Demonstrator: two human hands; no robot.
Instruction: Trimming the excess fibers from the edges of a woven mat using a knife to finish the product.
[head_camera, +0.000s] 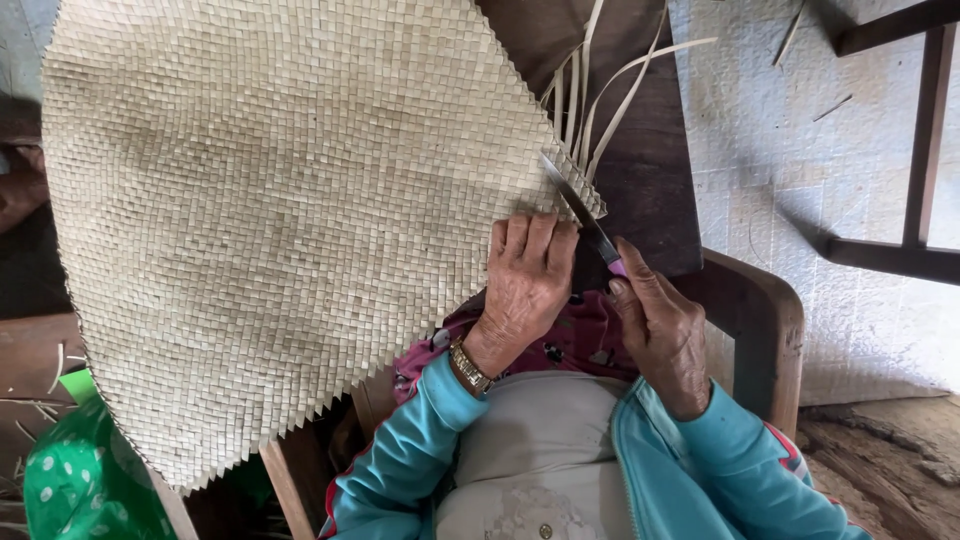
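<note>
A large pale woven mat (270, 200) of flat plaited strips lies across my lap and spreads up and to the left. My left hand (525, 275) grips its right edge, fingers curled over the weave, a gold wristwatch on the wrist. My right hand (660, 330) holds a knife (578, 212) by its pink handle. The dark blade points up and left and touches the mat's edge where several loose strips (600, 90) stick out.
A dark wooden board (650, 190) lies under the mat's right corner. A wooden chair arm (765, 320) curves at right, dark wooden rails (915, 140) beyond it over a pale textured floor. A green spotted cloth (70, 480) sits at lower left.
</note>
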